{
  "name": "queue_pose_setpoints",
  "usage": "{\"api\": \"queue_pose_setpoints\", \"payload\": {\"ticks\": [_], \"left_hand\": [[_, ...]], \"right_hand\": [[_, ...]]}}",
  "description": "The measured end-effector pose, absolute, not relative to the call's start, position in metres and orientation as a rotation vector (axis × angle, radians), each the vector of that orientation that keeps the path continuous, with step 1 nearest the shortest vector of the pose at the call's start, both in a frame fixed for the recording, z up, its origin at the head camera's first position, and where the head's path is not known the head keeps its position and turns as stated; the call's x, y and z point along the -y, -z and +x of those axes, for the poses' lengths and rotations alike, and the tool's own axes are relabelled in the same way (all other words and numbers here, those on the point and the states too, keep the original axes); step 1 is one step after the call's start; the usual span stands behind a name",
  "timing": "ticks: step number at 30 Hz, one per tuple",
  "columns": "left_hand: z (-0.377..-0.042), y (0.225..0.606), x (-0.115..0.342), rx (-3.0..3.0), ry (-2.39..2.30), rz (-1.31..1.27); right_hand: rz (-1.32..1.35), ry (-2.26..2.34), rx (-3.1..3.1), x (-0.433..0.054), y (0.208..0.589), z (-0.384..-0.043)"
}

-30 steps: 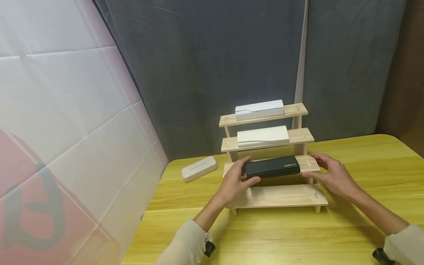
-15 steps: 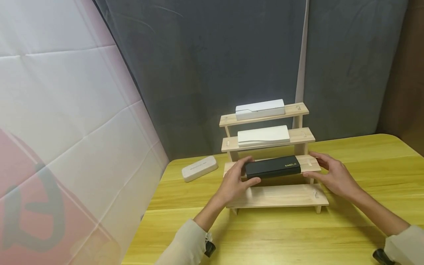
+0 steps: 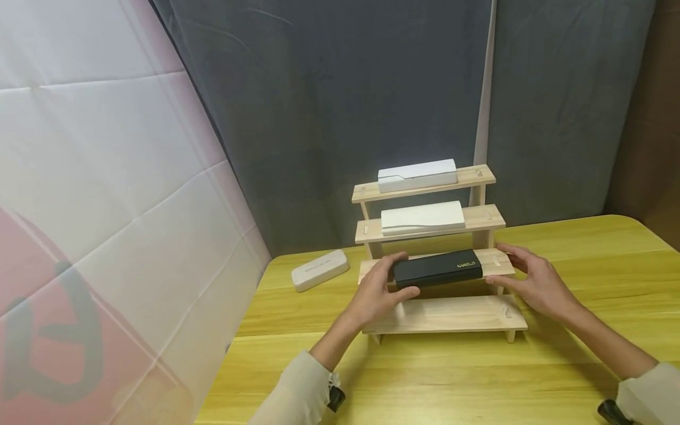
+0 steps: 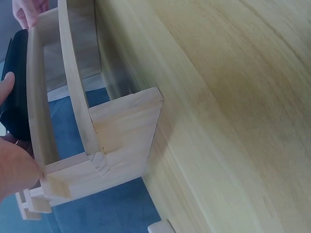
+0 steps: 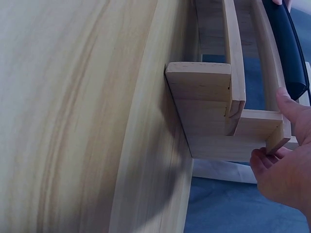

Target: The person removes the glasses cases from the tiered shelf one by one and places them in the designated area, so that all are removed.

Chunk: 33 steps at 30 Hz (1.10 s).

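A black glasses case [image 3: 438,268] with gold lettering lies on the second-lowest step of a four-tier wooden display stand [image 3: 443,316]. My left hand [image 3: 374,292] holds the case's left end, its thumb across the front face and its fingers behind. At the right end of that same step, my right hand [image 3: 536,283] grips the board. The right wrist view has its thumb [image 5: 287,104] on the front edge and its fingers curled beneath the board's end. A cream glasses case [image 3: 422,218] sits one tier up, and a white glasses case [image 3: 417,176] tops the stand.
Left of the stand, a pale oblong case [image 3: 320,271] with small lettering lies on the yellow wood-grain table [image 3: 451,383]. A dark grey curtain [image 3: 345,106] hangs close behind the stand. A white panel [image 3: 133,147] closes off the left side.
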<state>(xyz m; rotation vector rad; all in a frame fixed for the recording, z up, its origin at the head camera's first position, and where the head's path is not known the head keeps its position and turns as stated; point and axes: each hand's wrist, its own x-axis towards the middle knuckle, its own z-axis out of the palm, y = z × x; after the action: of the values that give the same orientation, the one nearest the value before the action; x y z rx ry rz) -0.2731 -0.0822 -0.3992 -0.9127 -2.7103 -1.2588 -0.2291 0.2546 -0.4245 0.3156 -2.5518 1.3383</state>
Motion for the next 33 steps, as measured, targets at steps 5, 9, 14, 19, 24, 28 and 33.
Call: {"api": "queue_pose_setpoints", "payload": {"ticks": [5, 9, 14, 19, 24, 28, 33], "left_hand": [[-0.2733, 0.4002, 0.0828, 2.702, 1.245, -0.913], [-0.2729, 0.4005, 0.083, 2.683, 1.268, -0.924], [-0.2726, 0.4006, 0.0836, 2.663, 1.301, -0.936], [-0.273, 0.4014, 0.0847, 2.637, 1.329, -0.935], [-0.2745, 0.4025, 0.0848, 2.602, 1.396, -0.943], [-0.2752, 0.4028, 0.0849, 2.576, 1.446, -0.946], [-0.2764, 0.4042, 0.0857, 2.546, 1.512, -0.936]], "right_hand": [[0.319, -1.349, 2.553, -0.2549, 0.4248, -0.2292], [0.318, -1.35, 2.553, -0.2549, 0.4246, -0.2288], [0.327, -1.339, 2.539, -0.2548, 0.4252, -0.229], [0.333, -1.334, 2.532, -0.2549, 0.4265, -0.2297], [0.339, -1.337, 2.53, -0.2553, 0.4269, -0.2299], [0.336, -1.34, 2.534, -0.2557, 0.4265, -0.2299], [0.336, -1.344, 2.541, -0.2564, 0.4266, -0.2306]]}}
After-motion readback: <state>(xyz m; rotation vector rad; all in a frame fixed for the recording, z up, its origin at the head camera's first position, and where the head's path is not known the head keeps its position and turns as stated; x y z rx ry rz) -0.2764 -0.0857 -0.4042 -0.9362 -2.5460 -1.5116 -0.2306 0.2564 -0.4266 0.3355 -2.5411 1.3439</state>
